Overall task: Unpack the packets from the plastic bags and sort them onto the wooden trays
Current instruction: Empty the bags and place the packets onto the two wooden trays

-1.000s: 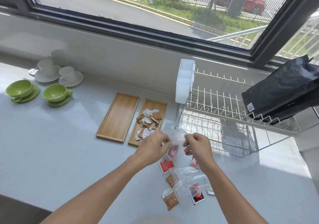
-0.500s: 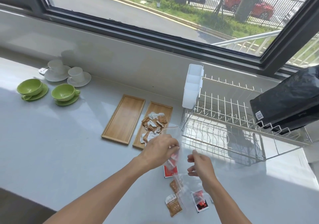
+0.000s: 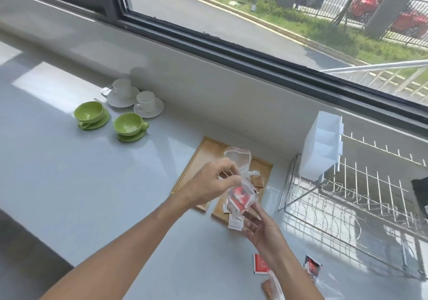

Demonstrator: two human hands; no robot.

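Far off to the left of your hands, two green cups on green saucers (image 3: 108,120) and two white cups on white saucers (image 3: 135,98) sit on the pale grey counter (image 3: 69,184). They have nothing to do with the sorting.

Your left hand (image 3: 212,184) is up in the air, and its fingers pinch the side of a small clear plastic bag with a red zip strip (image 3: 240,184). The bag's mouth is open at the top. Inside it you can see red packets (image 3: 238,198), so this bag is not unpacked yet.

Just behind your left hand lies the left flat wooden tray (image 3: 206,151). The part of it that shows is bare. Your hand hides the rest, so I cannot tell if anything is on it.

Behind the bag lies the right flat wooden tray (image 3: 266,172). It holds brown and white packets (image 3: 257,181), so that kind looks at least partly sorted.

Your right hand (image 3: 261,228) is under the bag. Its fingers hold the bottom of the bag, just below the red packets.

Near your right wrist, close to you, some packets are not sorted yet: one loose red packet (image 3: 260,264), one brown packet (image 3: 267,288) and one dark packet with red on it (image 3: 312,267) that lies in another clear bag.

Far right stands a white wire dish rack (image 3: 361,198).

I think the job is about half done. The red packets may be meant for the left tray.
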